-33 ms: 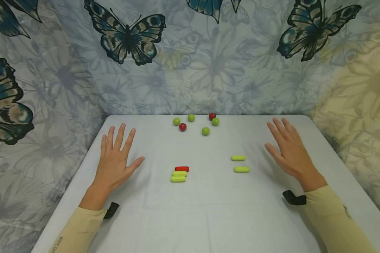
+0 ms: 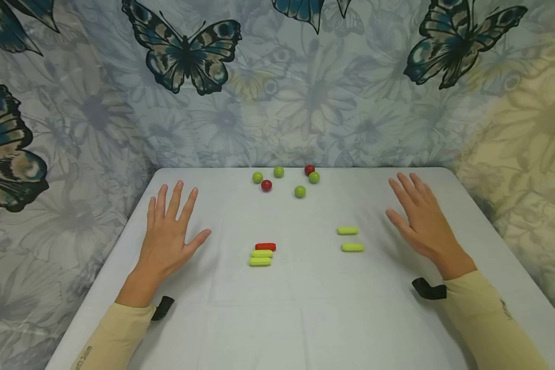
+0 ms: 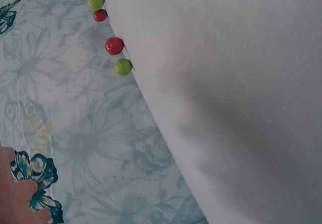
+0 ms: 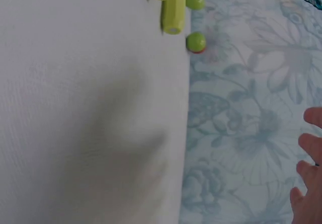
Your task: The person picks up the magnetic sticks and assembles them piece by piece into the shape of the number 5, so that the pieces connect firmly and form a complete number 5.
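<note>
left hand [image 2: 166, 240], right hand [image 2: 423, 223], five sticks [image 2: 352, 247] between, balls [image 2: 299, 191] beyond

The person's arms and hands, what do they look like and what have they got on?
The left hand and right hand are bare, with no gloves. The left sleeve and right sleeve are pale tan, with small dark lettering I can't read. A black piece sticks out by each cuff.

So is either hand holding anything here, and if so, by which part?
Nothing is held: the left hand and right hand are both open, apart from the balls and sticks.
</note>
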Demonstrator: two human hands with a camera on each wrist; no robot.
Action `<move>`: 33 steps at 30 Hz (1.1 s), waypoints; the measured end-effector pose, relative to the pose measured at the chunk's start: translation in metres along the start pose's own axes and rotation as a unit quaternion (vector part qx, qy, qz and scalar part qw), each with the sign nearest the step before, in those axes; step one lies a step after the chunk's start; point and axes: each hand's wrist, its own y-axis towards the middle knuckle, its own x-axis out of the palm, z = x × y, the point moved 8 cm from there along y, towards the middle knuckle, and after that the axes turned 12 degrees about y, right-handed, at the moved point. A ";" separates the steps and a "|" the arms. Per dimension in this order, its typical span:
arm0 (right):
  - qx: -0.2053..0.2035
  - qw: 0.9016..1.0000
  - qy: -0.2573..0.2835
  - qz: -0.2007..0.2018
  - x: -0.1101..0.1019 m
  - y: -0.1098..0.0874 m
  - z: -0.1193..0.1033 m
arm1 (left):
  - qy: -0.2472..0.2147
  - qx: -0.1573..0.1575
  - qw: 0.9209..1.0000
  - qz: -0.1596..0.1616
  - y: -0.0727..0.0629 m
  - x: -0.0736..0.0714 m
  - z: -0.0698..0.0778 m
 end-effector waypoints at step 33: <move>0.108 0.962 0.162 -0.189 0.134 0.155 -0.010 | -0.345 -0.023 0.892 -0.291 0.051 0.080 0.074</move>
